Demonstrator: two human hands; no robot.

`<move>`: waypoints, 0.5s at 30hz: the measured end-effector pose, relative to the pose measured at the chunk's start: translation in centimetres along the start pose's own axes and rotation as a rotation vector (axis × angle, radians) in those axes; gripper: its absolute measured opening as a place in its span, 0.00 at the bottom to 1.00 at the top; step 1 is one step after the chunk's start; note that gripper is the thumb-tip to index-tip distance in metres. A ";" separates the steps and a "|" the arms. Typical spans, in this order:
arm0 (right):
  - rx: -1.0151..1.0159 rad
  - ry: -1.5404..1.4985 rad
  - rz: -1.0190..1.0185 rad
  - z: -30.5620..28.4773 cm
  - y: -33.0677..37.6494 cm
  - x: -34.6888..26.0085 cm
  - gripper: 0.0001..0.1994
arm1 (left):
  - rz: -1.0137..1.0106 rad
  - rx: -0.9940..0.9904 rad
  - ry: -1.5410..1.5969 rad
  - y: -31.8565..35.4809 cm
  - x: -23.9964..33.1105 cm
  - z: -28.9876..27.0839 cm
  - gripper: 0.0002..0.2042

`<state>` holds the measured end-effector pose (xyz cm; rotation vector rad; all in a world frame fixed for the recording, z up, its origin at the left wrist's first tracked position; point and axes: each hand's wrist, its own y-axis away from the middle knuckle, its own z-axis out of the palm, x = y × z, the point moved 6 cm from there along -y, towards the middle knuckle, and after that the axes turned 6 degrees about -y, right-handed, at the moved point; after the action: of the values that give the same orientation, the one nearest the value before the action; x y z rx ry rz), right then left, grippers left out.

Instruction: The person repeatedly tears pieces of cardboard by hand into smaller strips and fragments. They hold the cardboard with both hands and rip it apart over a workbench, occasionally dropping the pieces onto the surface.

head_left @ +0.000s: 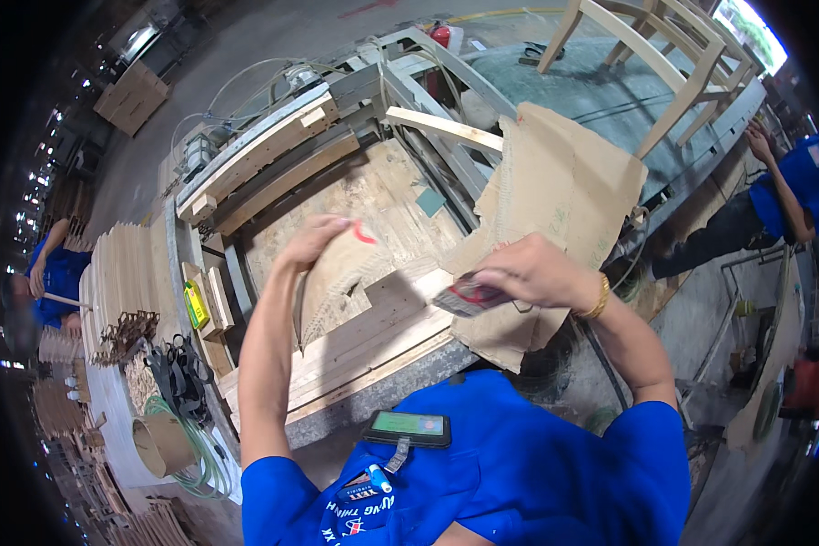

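Observation:
My left hand [314, 243] is closed on the upper edge of a torn piece of cardboard [337, 278] with a red mark, which hangs over the wooden frame. My right hand [546, 273], a yellow bracelet at its wrist, is closed round a small dark flat piece with red on it [469, 297]; blur hides its kind. Behind and under that hand leans a large torn brown cardboard sheet [569, 173]. Pale wooden boards [373, 350] lie along the near edge of the bench, below both hands.
A metal clamping frame with wooden bars [264, 150] surrounds a plywood bed [337, 191]. A yellow box [196, 305] sits left. Stacked wood parts [123, 273] stand farther left. Chair frames [673, 73] rest on a green table at back right. Co-workers are at both sides.

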<state>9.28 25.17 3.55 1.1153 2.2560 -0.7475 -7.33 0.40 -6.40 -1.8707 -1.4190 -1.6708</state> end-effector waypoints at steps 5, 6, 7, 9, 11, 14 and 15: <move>-0.223 -0.308 0.633 -1.4 5.2 11.7 0.16 | 0.192 -0.003 0.032 -1.0 0.3 0.0 0.14; -0.112 -0.149 0.620 -1.7 5.7 13.3 0.17 | 0.221 -0.006 -0.153 -1.1 1.4 1.2 0.14; 0.004 0.012 0.604 -2.0 6.1 14.7 0.18 | 0.256 -0.009 -0.343 -1.4 3.0 2.8 0.14; 0.165 -0.123 0.588 -1.9 5.0 14.9 0.19 | 0.358 -0.111 -0.536 -1.0 6.5 6.6 0.14; 0.227 -0.717 0.600 0.6 2.2 12.2 0.20 | 0.482 -0.217 -0.564 -0.4 8.8 10.0 0.15; 0.051 -0.716 0.536 3.3 0.3 9.1 0.10 | 0.422 -0.343 -0.454 -0.2 11.0 12.1 0.12; 0.100 -0.752 0.579 3.2 0.4 9.2 0.10 | 0.441 -0.380 -0.448 -0.4 10.4 11.9 0.12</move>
<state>5.33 28.22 -4.77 1.1878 1.2080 -0.8445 -1.76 14.24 -1.16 -2.6579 -0.7401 -1.4236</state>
